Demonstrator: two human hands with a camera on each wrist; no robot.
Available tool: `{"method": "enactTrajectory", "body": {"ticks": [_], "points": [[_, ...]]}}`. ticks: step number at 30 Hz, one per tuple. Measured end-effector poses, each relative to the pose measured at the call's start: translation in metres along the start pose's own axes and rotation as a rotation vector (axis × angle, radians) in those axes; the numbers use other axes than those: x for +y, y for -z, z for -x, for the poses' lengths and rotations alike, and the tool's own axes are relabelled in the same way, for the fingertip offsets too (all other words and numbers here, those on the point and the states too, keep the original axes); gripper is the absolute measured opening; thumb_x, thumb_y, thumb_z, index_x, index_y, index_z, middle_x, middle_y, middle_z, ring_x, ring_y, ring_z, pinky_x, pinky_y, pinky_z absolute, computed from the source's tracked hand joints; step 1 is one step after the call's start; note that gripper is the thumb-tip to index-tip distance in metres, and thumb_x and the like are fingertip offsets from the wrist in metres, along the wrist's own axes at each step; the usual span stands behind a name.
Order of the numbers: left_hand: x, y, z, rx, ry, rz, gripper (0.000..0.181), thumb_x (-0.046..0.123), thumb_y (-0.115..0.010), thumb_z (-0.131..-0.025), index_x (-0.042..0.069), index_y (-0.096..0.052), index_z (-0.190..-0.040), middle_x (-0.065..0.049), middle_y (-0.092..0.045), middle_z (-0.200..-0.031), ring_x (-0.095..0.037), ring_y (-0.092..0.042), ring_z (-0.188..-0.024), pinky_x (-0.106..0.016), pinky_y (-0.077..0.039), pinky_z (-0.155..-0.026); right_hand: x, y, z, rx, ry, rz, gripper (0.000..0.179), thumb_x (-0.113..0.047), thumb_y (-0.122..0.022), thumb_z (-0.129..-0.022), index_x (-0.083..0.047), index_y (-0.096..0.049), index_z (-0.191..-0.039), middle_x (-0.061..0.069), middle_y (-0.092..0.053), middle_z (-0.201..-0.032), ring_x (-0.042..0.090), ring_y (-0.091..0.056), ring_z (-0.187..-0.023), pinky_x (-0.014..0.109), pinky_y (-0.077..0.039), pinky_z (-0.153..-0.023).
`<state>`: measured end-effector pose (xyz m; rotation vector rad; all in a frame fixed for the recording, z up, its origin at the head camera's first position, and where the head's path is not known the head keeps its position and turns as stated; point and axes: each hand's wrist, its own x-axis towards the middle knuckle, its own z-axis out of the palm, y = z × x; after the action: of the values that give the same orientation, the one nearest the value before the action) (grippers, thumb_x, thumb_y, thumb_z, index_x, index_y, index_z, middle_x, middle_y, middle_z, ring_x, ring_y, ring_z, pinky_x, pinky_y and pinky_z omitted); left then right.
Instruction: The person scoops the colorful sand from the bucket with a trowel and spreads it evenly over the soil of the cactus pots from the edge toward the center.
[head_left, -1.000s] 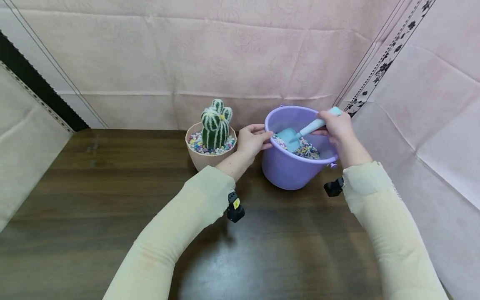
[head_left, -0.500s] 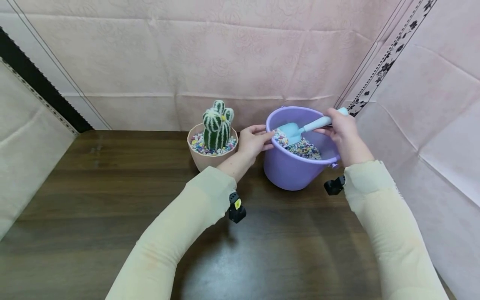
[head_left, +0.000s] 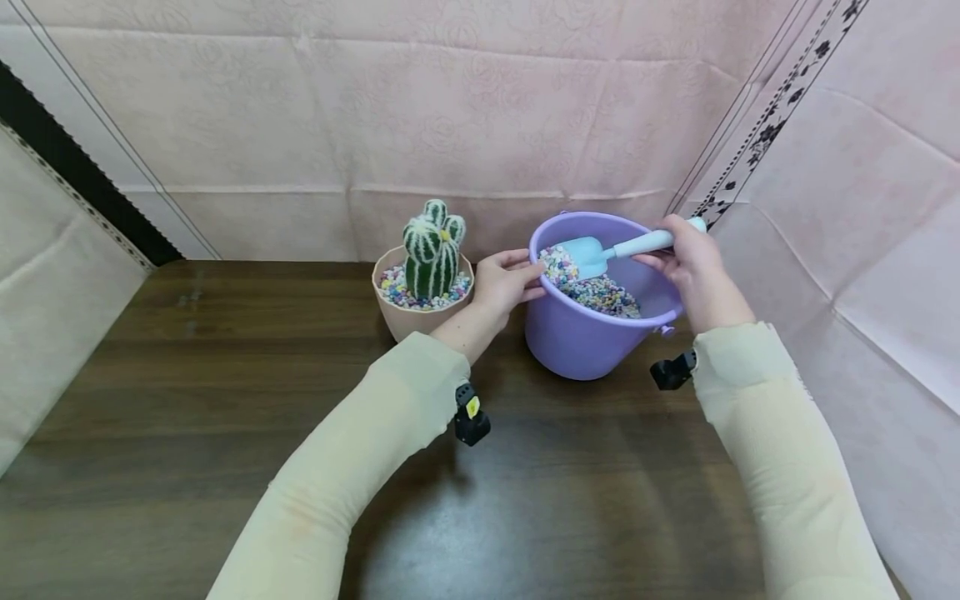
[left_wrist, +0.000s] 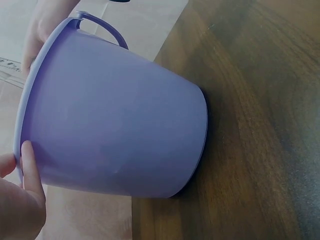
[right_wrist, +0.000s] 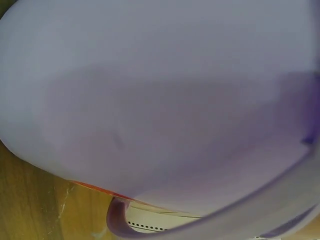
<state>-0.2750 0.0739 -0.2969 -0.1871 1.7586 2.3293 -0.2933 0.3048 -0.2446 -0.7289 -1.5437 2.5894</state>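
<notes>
In the head view my left hand [head_left: 498,287] pinches the left rim of a purple bucket [head_left: 581,346], one finger lying along its outer wall in the left wrist view. My right hand [head_left: 693,262] grips the handle of a light blue scoop [head_left: 588,257]. The scoop's blade is inside the bucket near the left rim and bears a heap of small multicoloured pebbles [head_left: 558,265]. More pebbles [head_left: 607,296] lie at the bottom of the bucket. The bucket's side [right_wrist: 165,125] fills most of the right wrist view, where my right hand is mostly hidden.
Just left of my left hand stands a beige pot [head_left: 412,321] holding a green and white cactus [head_left: 431,258] amid coloured pebbles. The brown wooden table [head_left: 225,400] ends at a pale cloth backdrop [head_left: 450,108] behind and at the right.
The scoop has risen out of the pebbles and levelled, now loaded at the left rim. My right hand has shifted slightly right. My left hand keeps its hold on the rim.
</notes>
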Motion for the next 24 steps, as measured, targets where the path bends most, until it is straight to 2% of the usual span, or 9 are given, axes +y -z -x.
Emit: {"method": "enactTrajectory", "body": {"ticks": [8, 19, 24], "points": [[0.001, 0.0, 0.002, 0.0, 0.004, -0.003, 0.041, 0.003, -0.065, -0.086, 0.001, -0.055, -0.126, -0.017, -0.062, -0.117, -0.014, -0.062, -0.075, -0.029, -0.059, -0.076, -0.009, 0.005, -0.003, 0.004, -0.063, -0.099, 0.024, 0.002, -0.061, -0.084, -0.011, -0.044, -0.095, 0.01, -0.05, -0.092, 0.027, -0.066, -0.069, 0.044, -0.055, -0.078], [0.0, 0.0, 0.001, 0.006, 0.006, 0.002, 0.041, 0.004, -0.065, -0.086, 0.002, -0.055, -0.126, -0.016, -0.062, -0.116, -0.012, -0.061, -0.073, -0.026, -0.059, -0.072, -0.013, 0.012, -0.003, 0.033, -0.085, -0.128, 0.024, -0.001, -0.062, -0.085, -0.012, -0.043, -0.096, 0.01, -0.05, -0.096, 0.027, -0.065, -0.071, 0.044, -0.048, -0.088], [0.0, 0.001, 0.003, 0.0, 0.008, -0.002, 0.042, 0.005, -0.065, -0.087, 0.002, -0.054, -0.127, -0.016, -0.062, -0.118, -0.013, -0.062, -0.076, -0.027, -0.059, -0.075, -0.013, 0.013, -0.001, 0.044, -0.098, -0.139, 0.023, 0.0, -0.063, -0.084, -0.011, -0.045, -0.095, 0.012, -0.054, -0.096, 0.029, -0.067, -0.068, 0.043, -0.048, -0.09]]}}
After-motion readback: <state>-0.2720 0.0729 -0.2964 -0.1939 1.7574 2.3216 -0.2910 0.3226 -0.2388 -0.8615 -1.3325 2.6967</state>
